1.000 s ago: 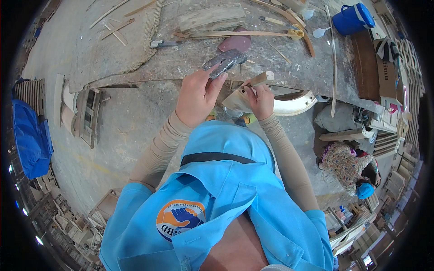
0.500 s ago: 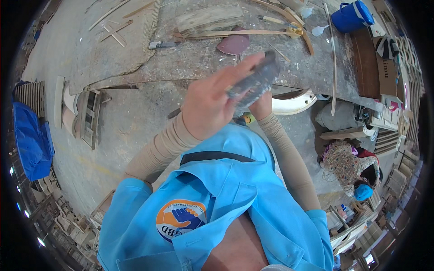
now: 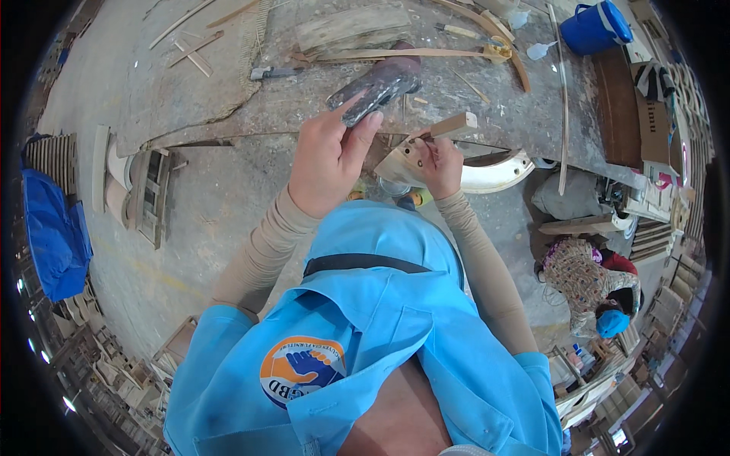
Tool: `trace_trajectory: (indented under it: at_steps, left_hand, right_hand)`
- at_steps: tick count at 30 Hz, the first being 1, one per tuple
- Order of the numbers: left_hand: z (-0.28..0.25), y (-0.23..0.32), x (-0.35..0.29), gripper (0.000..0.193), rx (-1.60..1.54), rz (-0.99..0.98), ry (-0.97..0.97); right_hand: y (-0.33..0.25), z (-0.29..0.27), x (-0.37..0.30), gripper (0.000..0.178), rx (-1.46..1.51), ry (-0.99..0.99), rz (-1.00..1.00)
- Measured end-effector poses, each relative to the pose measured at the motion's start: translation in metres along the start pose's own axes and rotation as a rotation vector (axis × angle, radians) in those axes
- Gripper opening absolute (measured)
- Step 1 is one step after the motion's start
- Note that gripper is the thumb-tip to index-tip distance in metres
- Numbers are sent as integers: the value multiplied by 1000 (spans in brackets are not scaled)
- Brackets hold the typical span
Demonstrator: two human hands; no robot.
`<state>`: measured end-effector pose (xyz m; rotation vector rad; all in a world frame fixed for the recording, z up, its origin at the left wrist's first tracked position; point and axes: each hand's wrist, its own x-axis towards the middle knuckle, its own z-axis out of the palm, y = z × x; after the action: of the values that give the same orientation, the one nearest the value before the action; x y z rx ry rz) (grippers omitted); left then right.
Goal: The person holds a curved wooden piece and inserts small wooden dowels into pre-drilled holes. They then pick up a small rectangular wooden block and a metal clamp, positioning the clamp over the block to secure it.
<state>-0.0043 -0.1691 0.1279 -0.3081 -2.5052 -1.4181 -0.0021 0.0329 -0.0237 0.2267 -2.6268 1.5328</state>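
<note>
My left hand (image 3: 328, 156) is closed around a dark, paint-flecked hand tool (image 3: 372, 91), raised over the near edge of the workbench. The tool's two dark arms meet at an angle; its exact kind is unclear. My right hand (image 3: 441, 166), to the right and slightly lower, has its fingers bent onto a pale wooden frame piece (image 3: 401, 163) with dark round holes. A squared wooden block (image 3: 456, 125) sticks out just above those fingers. Part of a maroon sanding disc (image 3: 406, 64) shows behind the tool.
The stained workbench (image 3: 517, 114) carries thin wood strips, a grey plank (image 3: 353, 29), a hammer-like tool (image 3: 275, 74) and a blue cooler (image 3: 595, 28). A curved cream wooden part (image 3: 502, 173) lies at its near edge. Another person (image 3: 585, 285) bends over at the right.
My left hand has swung left with the dark tool, away from my right hand. The holed frame piece and the block at my right hand have come into sight.
</note>
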Motion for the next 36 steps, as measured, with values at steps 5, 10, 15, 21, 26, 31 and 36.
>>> trace_trajectory:
  at_steps: [5, 10, 15, 21, 26, 31, 36]
  left_hand:
    - [0, -12, -17, 27, 9, -60, -27]
    - [-1, -15, -21, 27, -3, -87, -26]
    - [-2, -14, -22, 26, -7, -80, -18]
    - [-3, -12, -23, 27, 10, -84, -43]
    - [-5, -4, -19, 30, 95, -67, -142]
    - [6, 25, 5, 49, -93, 324, -15]
    - [11, 31, -3, 38, 130, 126, -302]
  right_hand:
    - [-9, -3, 0, 16, -93, -23, -52]
    - [-14, -3, 2, 15, -105, -52, -66]
    - [-14, -3, 5, 14, -130, -47, -163]
    - [-17, -3, 5, 13, -167, -48, -163]
    - [-9, 1, 5, 12, -200, -18, -261]
    - [-5, -2, 2, 12, -277, -80, -263]
    - [0, 8, 2, 17, -274, 71, -394]
